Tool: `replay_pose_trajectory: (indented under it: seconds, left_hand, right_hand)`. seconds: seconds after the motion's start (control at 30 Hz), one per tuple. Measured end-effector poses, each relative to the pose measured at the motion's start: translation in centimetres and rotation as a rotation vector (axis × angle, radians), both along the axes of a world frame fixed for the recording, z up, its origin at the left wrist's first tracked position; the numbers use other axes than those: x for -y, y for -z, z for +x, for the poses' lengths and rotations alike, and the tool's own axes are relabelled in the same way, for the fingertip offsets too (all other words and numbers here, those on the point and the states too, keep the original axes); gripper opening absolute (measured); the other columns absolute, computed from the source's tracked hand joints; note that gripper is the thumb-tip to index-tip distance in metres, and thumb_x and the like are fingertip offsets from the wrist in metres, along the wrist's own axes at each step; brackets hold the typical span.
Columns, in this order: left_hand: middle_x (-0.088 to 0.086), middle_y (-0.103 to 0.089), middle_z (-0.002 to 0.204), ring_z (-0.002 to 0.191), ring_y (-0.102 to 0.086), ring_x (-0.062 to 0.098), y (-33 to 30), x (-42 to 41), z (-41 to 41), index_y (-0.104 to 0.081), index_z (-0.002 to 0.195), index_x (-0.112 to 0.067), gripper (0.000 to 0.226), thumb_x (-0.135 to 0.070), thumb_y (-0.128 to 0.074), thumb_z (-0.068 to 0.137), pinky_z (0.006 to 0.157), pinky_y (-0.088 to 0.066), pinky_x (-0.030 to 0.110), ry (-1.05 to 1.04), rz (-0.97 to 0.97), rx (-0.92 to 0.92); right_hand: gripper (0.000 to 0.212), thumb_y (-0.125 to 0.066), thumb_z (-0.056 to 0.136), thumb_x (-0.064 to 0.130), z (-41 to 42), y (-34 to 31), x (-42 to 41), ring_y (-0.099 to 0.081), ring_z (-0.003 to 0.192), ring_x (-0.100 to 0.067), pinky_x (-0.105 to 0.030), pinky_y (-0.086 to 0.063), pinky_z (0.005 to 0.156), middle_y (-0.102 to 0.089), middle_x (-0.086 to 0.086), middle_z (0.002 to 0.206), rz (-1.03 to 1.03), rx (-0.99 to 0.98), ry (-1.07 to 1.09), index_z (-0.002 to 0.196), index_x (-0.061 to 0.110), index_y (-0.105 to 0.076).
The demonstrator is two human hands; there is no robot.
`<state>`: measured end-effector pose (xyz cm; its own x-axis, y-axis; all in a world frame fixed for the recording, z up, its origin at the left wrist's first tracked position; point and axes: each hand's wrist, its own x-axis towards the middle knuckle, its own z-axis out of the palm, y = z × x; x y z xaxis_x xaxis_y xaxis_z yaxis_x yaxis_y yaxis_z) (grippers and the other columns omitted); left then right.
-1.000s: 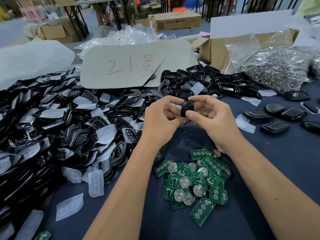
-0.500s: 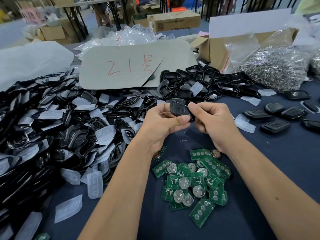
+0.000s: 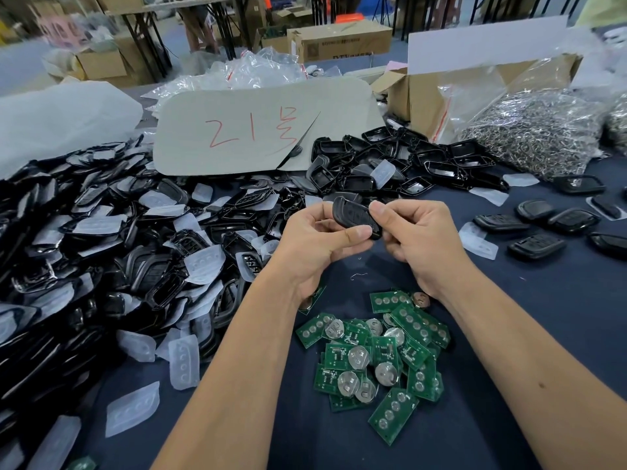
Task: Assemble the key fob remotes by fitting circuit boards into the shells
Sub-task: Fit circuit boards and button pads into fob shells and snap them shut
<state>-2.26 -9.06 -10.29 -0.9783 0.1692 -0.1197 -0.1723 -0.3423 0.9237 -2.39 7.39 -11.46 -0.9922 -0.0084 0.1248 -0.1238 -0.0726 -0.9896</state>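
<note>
Above the middle of the blue table (image 3: pixel 559 334), both hands hold one black fob (image 3: pixel 353 217) between them. The left hand (image 3: pixel 315 245) has its thumb pressed on the lower face of the fob and its fingers curled behind it. The right hand (image 3: pixel 417 239) pinches the right end of the fob with thumb and forefinger, and its other fingers are curled below. The fob is tilted, and its button face looks toward the camera.

Behind the hands lies a grey card (image 3: pixel 237 127) with red handwriting: "21" and one more sign that I cannot read for sure. A brown carton (image 3: pixel 339 40) far behind has dark print on its side, too blurred to read.

Just below the wrists lies a loose heap of green boards (image 3: pixel 376 354), some with round silver battery holders. On the left a big pile of black shells (image 3: pixel 101 252), mixed with clear button pads (image 3: pixel 183 361), reaches the left edge of the view. More shells (image 3: pixel 400 164) lie behind the hands. On the right, several closed fobs (image 3: pixel 536 245) lie apart from each other near the table edge. A bag of metal rings (image 3: pixel 529 137) stands at the back right.

Bare cloth shows between the boards and the closed fobs, and also in front of the boards.
</note>
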Motion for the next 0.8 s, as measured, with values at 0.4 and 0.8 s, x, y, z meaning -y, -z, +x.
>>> replay_pose_trajectory:
  seconds: [0.4,0.8]
  left_hand:
    - [0.012,-0.077,0.09,0.08,-0.077,0.026,0.4,-1.6,-0.3,-0.075,0.095,-0.01,0.005,-0.013,-0.077,0.093,0.07,-0.061,0.026,-0.172,-0.101,-0.111]
    - [0.008,-0.077,0.087,0.076,-0.075,0.021,0.8,-0.7,-1.0,-0.074,0.091,-0.015,0.004,-0.012,-0.074,0.094,0.065,-0.06,0.026,-0.271,-0.359,-0.246]
  right_hand:
    - [0.029,-0.051,0.11,0.025,-0.3,-0.3,0.2,-0.05,0.045,-0.012,-0.02,-0.039,0.041,-0.06,-0.001,0.061,-0.395,0.13,0.386,0.086,0.011,-0.056]
    - [0.056,-0.046,0.11,0.008,-0.8,0.4,0.2,-0.074,0.098,-0.017,-0.023,-0.058,0.07,-0.055,0.0,0.144,-0.464,0.071,0.508,0.163,0.013,-0.026]
